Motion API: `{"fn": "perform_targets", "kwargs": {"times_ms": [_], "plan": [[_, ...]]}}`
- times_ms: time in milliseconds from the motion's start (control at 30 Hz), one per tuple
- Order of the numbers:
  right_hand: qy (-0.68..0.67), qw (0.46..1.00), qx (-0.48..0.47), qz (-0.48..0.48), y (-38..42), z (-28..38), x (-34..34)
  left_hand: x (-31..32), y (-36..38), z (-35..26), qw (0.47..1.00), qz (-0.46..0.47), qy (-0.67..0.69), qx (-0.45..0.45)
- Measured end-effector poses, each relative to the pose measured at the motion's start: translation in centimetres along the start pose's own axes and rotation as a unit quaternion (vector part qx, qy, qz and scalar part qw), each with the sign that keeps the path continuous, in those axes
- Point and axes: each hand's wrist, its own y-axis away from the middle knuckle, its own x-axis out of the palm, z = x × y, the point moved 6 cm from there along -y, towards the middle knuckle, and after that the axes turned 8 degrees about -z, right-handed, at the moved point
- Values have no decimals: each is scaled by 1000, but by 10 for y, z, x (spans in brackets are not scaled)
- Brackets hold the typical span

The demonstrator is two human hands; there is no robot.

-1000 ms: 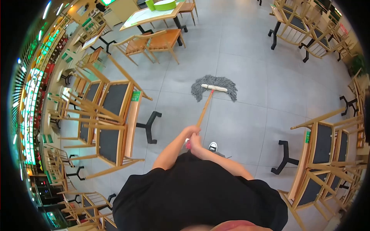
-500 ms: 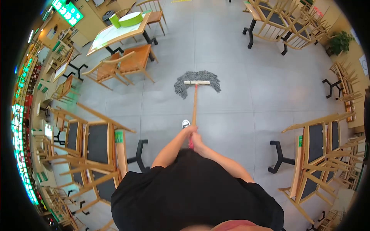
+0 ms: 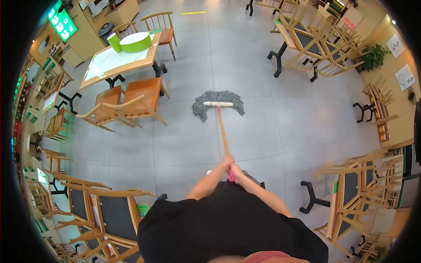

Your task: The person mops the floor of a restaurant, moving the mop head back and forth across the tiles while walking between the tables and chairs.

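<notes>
A mop with a wooden handle (image 3: 222,131) reaches forward from my body. Its grey string head (image 3: 218,97), held by a white bar, lies spread on the floor ahead. My left hand (image 3: 226,163) is wrapped round the handle, farther forward. Just behind it, my right hand (image 3: 237,172) is closed round the same handle near its pink end (image 3: 231,176). The handle leans slightly to the left, away from me.
Ahead on the left, a table (image 3: 101,70) bears a stack of green-rimmed plates (image 3: 135,41), with brown chairs (image 3: 142,94) beside it. Upturned chairs rest on tables to the left (image 3: 116,215), right (image 3: 351,188) and far right (image 3: 307,41). Grey tiled floor (image 3: 258,122) runs between.
The tables and chairs ahead appear nearer and lower in view. Both hands, still round the handle, sit a little lower and to the right; the handle's far end now tilts left.
</notes>
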Motion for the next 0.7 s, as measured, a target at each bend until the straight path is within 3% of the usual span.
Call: {"fn": "perform_targets", "kwargs": {"times_ms": [167,267,433,533,600,700], "plan": [[72,997,-1,-12,-23,60,-8,19,-72,-22,983,73,158,-57],[78,997,20,11,-52,105,-17,33,-50,-100,989,48,133,-43],[112,992,-11,50,-109,203,-20,46,-114,-189,998,29,51,-19],[99,988,-69,93,-152,307,-11,49,-202,-260,980,184,76,14],[83,992,-52,82,-167,357,-7,53,-192,-328,998,43,-16,-50],[70,992,-57,87,-191,407,-8,61,-195,-391,996,45,-34,-64]]}}
